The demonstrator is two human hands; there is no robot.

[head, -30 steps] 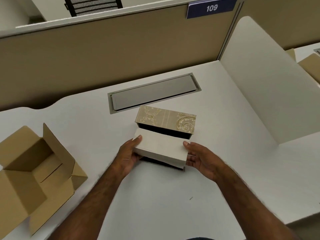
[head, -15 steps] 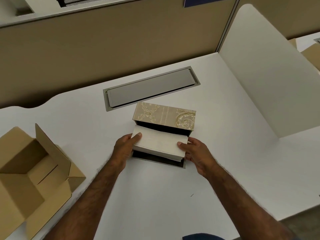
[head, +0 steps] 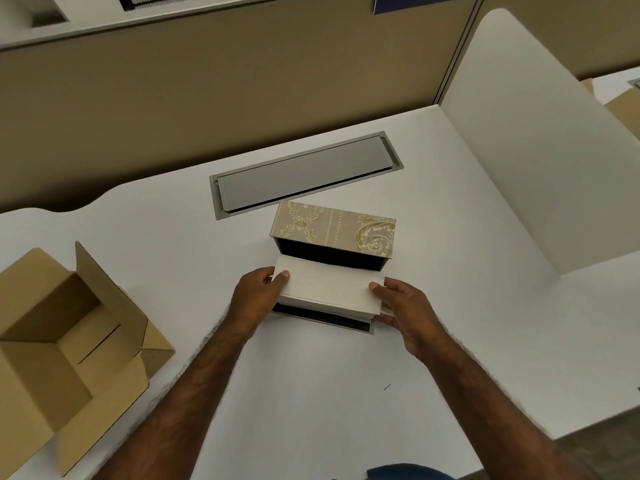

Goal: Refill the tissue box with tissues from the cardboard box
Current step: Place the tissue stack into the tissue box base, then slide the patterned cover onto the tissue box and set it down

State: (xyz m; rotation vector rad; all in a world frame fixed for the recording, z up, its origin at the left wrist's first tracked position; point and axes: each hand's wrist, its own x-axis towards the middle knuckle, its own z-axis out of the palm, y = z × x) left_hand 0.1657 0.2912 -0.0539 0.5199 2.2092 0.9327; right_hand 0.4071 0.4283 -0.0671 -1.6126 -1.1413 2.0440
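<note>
A beige tissue box [head: 334, 230] with a gold floral pattern lies on its side on the white desk, its dark inside facing me and its flap [head: 322, 320] flat on the desk. A white stack of tissues [head: 329, 289] sits at the opening, above the flap. My left hand [head: 256, 296] grips the stack's left end and my right hand [head: 405, 306] grips its right end. The brown cardboard box [head: 62, 351] stands open at the left, and no tissues show inside it.
A grey cable hatch [head: 304, 174] is set into the desk behind the tissue box. A tan partition runs along the back, and a white divider panel [head: 540, 150] stands at the right. The desk's front edge is near the lower right.
Both hands have lowered the tissue stack toward the flap and slid it a little toward the box's opening. The view has tilted down slightly.
</note>
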